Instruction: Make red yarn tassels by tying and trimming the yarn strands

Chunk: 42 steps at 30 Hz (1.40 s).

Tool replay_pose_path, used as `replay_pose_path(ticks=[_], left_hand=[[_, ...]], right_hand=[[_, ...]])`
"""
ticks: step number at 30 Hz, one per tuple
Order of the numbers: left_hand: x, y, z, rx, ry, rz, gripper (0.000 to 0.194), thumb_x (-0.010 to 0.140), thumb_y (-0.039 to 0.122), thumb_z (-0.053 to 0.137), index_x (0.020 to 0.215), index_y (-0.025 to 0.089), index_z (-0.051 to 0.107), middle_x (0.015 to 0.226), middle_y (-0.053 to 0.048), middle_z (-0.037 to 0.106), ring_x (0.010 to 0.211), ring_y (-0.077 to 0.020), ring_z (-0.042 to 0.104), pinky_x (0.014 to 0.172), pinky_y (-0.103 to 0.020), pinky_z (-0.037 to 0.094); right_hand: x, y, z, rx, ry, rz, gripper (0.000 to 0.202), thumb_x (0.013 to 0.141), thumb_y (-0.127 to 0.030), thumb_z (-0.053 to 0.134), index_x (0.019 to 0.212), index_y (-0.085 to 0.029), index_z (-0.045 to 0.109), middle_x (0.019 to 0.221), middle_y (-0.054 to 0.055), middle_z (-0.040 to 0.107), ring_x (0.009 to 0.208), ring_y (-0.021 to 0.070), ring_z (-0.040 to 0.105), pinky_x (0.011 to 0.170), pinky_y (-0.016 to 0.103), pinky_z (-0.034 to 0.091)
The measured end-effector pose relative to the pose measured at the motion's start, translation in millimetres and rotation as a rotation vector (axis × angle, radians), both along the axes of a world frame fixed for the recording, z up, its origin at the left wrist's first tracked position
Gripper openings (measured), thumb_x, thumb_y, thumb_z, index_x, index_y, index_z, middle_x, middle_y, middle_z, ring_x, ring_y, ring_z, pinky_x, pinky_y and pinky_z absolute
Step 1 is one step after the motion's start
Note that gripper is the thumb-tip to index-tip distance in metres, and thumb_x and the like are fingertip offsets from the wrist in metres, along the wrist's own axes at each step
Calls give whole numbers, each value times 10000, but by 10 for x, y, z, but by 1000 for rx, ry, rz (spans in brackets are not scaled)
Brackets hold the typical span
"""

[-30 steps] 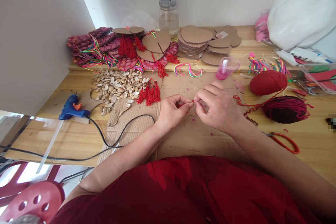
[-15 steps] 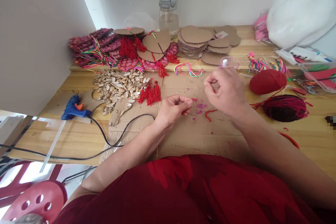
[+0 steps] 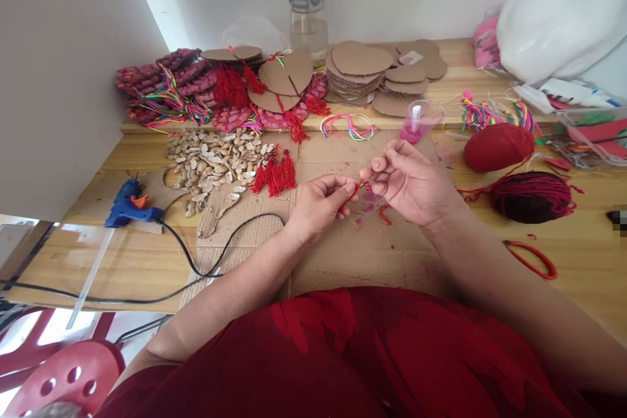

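My left hand [image 3: 321, 204] is closed in a pinch on a bit of red yarn [image 3: 363, 185], whose end sticks out past the fingertips with a speck of yellow-green on it. Close beside it, my right hand [image 3: 411, 184] has thumb and forefinger pressed together; whatever they hold is too fine to make out. Its lower fingers are curled near the yarn end, and I cannot tell if they touch it. Below the hands, a loose red yarn scrap [image 3: 385, 214] lies on the stained cardboard sheet [image 3: 337, 261]. Red tassels [image 3: 277, 173] lie left of the hands.
Peanut shells [image 3: 210, 160] and a blue glue gun [image 3: 130, 206] with its black cord lie left. Behind are cardboard shapes [image 3: 362, 60], a water bottle [image 3: 308, 29] and a cup of pink liquid [image 3: 411, 132]. Right are yarn balls [image 3: 499, 147] and red-handled scissors or a loop [image 3: 539, 261].
My right hand has come down and left, turning its palm up, to beside my left fingertips. The cup behind it now shows. My left hand keeps its pinch.
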<state>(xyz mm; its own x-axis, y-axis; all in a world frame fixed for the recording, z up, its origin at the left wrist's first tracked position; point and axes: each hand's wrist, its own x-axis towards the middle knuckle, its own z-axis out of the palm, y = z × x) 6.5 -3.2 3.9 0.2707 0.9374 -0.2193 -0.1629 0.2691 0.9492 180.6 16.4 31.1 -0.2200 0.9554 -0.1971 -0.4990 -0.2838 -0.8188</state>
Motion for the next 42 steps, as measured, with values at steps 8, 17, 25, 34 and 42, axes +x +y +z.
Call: replay_pose_path(ticks=[8,17,25,34,42], left_hand=[[-55,18,36,124,303,-30,400,866,549,615,903,155,668,572,30,554,496,-78,440,485,-212,318],[-146,90,22,259,179,75,467,840,558,661,601,157,650,633,-13,609,484,-65,428,473,-220,334],[-69,61,53,95,-234,70,382,839,553,677,856,172,697,729,-15,632,652,-105,623,529,-182,492],[-52,-26,11,417,498,-91,377,783,324,771,1149,237,743,592,27,616,482,-96,418,492,-240,335],[-44,-47,33,555,682,-169,111,844,228,669,891,196,763,750,-5,727,586,-105,540,612,-237,423]], right_hand=[[40,24,-65,50,21,-94,222,823,-225,696,823,-235,474,624,-82,498,554,96,539,496,204,437],[127,73,-93,-88,-68,-338,162,823,-123,597,778,-212,470,600,-57,537,551,99,570,478,186,465],[16,-5,-117,-140,-109,-181,192,796,-178,648,784,-211,460,572,-79,515,483,89,540,423,186,446],[-33,-55,-136,-106,-133,-2,254,787,-243,721,802,-223,469,572,-79,500,470,97,512,417,213,420],[-47,-74,-128,-78,-170,16,218,771,-227,702,754,-216,485,547,-65,475,437,94,457,394,217,336]])
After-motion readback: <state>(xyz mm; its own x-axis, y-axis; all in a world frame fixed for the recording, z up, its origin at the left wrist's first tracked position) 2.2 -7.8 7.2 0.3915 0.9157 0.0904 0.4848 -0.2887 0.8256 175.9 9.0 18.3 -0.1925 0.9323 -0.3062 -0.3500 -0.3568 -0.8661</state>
